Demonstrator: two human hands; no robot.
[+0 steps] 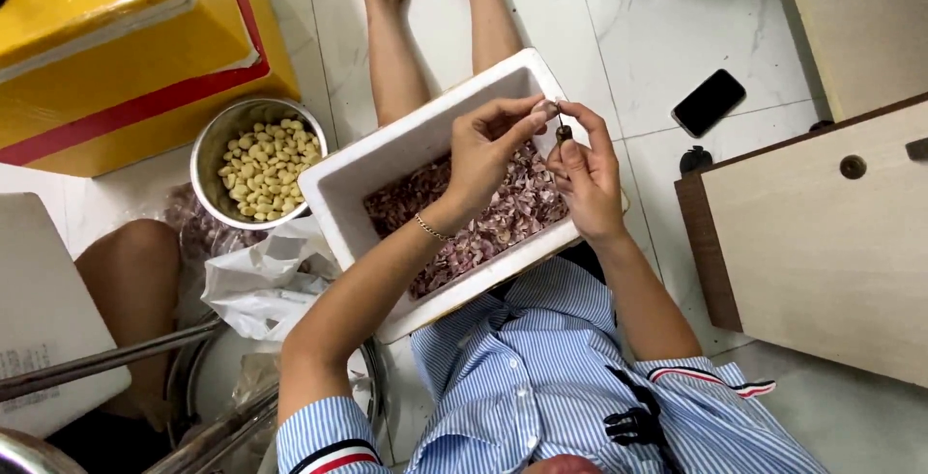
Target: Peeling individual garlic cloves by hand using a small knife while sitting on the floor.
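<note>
Our striped shirt (541, 387) is filling the view at six o'clock. Our left hand (488, 150) and right hand (585, 179) are both pinching a small dark tool (563, 132), grips closed, over the white box (387, 160) of garlic skins (483, 218). A steel bowl (217, 141) of peeled cloves (266, 167) is sitting at nine o'clock.

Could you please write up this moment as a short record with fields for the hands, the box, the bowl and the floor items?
Left hand: left hand raised over the box, fingertips meeting the right hand's
Right hand: right hand pinching a small dark tool
Box: white foam box on the lap, filled with purplish garlic skins
Bowl: metal bowl of peeled garlic cloves, left of the box
Floor: black phone on white tiles, yellow container behind the bowl
</note>
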